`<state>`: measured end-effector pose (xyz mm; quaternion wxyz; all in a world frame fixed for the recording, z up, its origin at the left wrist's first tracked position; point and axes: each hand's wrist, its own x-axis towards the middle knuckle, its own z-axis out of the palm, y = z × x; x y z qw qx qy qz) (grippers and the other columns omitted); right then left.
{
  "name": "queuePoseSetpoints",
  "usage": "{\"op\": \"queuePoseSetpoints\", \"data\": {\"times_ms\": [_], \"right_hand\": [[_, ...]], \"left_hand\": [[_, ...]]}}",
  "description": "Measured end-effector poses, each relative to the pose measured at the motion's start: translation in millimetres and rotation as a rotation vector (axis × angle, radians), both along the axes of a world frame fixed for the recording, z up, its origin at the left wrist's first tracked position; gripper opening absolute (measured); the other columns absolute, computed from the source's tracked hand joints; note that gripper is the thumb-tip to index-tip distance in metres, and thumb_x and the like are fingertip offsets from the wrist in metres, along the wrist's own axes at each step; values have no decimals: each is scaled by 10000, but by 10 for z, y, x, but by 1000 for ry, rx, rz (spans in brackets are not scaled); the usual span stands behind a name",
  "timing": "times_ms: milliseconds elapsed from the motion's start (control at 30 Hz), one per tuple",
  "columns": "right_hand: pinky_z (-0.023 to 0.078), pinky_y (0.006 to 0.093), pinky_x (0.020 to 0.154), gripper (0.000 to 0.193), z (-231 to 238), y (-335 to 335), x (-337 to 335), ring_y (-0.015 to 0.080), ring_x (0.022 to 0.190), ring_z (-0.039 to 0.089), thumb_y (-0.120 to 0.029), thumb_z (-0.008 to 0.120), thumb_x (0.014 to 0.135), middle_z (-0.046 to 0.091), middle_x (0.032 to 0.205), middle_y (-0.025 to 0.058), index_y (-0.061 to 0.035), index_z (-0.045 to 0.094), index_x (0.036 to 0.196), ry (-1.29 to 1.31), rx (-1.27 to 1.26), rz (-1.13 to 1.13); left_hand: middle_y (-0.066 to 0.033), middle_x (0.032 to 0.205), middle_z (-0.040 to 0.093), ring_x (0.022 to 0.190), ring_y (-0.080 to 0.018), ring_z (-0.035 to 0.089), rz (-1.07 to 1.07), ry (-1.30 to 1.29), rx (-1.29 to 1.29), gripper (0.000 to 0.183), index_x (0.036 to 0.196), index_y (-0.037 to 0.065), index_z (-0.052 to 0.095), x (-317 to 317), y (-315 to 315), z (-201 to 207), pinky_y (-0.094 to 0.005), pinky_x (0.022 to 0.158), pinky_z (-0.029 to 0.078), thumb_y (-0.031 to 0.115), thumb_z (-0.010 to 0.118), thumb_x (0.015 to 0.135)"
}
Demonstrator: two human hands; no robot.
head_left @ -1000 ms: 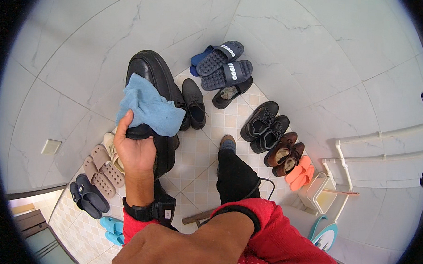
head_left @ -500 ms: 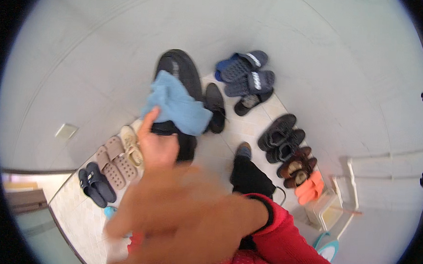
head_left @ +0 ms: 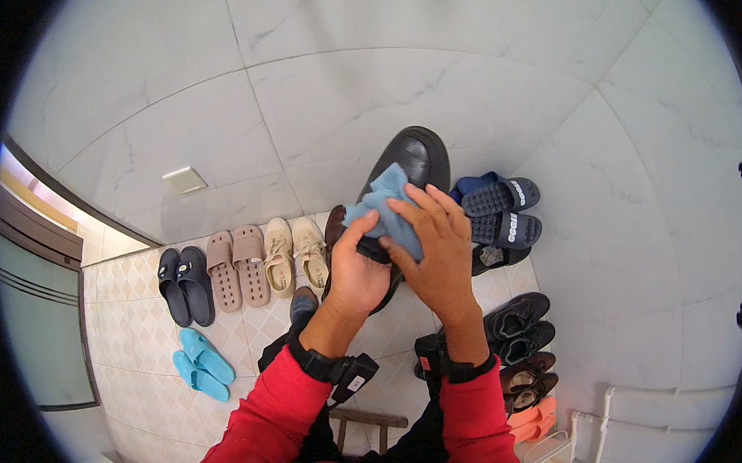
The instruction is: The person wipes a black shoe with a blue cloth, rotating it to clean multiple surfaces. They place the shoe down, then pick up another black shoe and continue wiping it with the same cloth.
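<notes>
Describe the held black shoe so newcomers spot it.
In front of the marbled wall, find the left hand and right hand close together. The black shoe is there, toe pointing up the picture. Unlike the footwear on the floor, it is held up, partly covered by a light-blue cloth.

Cloth [head_left: 382, 205] on shoe [head_left: 417, 155]; from the shoe, wall plate [head_left: 184, 179] at nine o'clock; stool [head_left: 369, 417] at six; stacked slides [head_left: 490, 200] at four.

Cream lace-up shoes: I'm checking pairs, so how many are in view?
2: one cream shoe beside the beige slippers, the other cream shoe nearer the left hand. Others could be hidden.
</notes>
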<state>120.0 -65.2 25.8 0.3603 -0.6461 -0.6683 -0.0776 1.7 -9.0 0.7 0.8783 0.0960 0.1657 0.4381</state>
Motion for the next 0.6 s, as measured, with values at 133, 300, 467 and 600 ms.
{"op": "queuePoseSetpoints", "data": {"times_ms": [133,300,467,600], "right_hand": [[421,423,952,417,-28,25,130,327,1126,529,-105,708,819,576,1274,79,-157,608,1221,88,166,-132],[406,403,982,368,51,10,274,312,1139,531,-86,690,846,592,1254,123,-91,616,1207,249,331,-380],[428,406,952,367,67,4,179,324,1085,541,-52,722,789,616,1207,105,-110,669,1147,110,303,-199],[434,407,937,364,77,0,138,308,1070,545,-48,722,781,644,1169,87,-116,676,1136,104,220,-90]], "left_hand": [[-91,1274,619,1162,-235,582,-68,-71,78,363,1270,49,558,48,-115,76,-385,1052,407,249,518,970],[-121,1326,590,1227,-251,553,-225,-34,67,433,1332,35,512,77,-156,53,-391,1074,398,297,488,988],[-81,1229,622,1128,-180,595,-222,3,118,401,1312,26,518,120,-211,-72,-315,979,461,251,544,982],[-106,1168,633,1064,-199,598,-114,633,749,346,1252,2,558,52,-255,-69,-313,942,452,210,533,977]]}}
